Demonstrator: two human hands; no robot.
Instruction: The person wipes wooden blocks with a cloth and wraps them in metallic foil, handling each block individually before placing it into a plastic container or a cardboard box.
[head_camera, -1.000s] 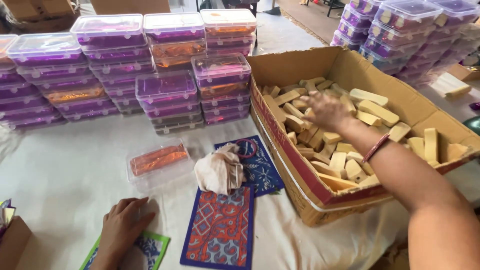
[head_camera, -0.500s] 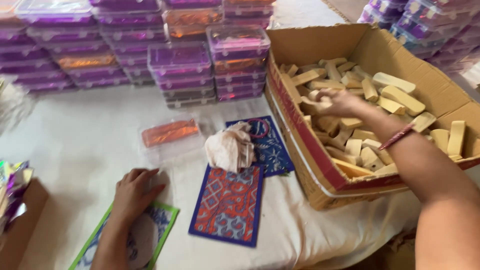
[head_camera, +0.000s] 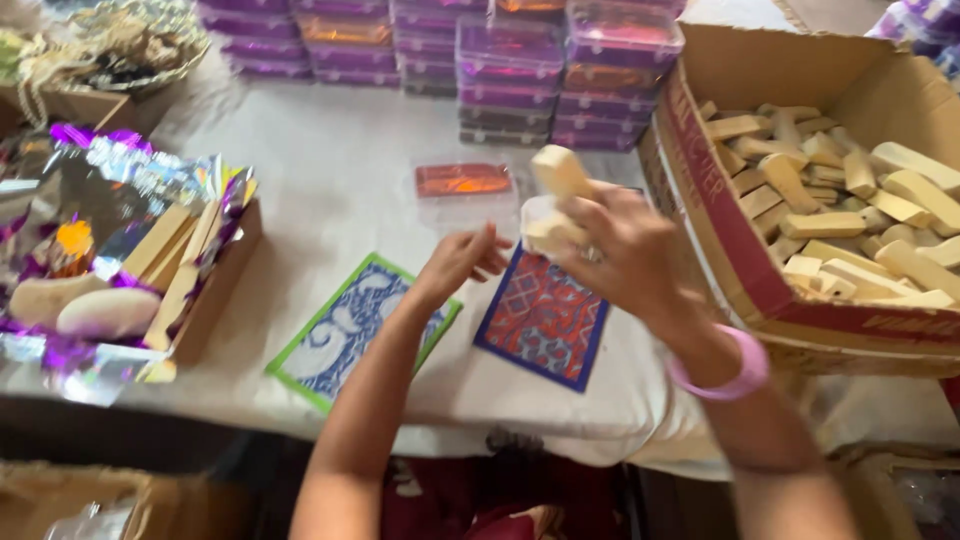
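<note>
Right hand (head_camera: 625, 250) at frame centre pinches pale blocks (head_camera: 555, 200); left hand (head_camera: 462, 260) spread, empty.
Blocks look light, stiff, dry; grip long flat sides.

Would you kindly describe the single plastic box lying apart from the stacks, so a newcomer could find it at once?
Start at the white table and find the rows of stacked purple-lidded boxes along its far side. Just in front of them, nearer the person, one clear flat box lies alone. Unlike the stacked ones, it sits singly on the cloth and shows an orange filling through its clear top.
</note>
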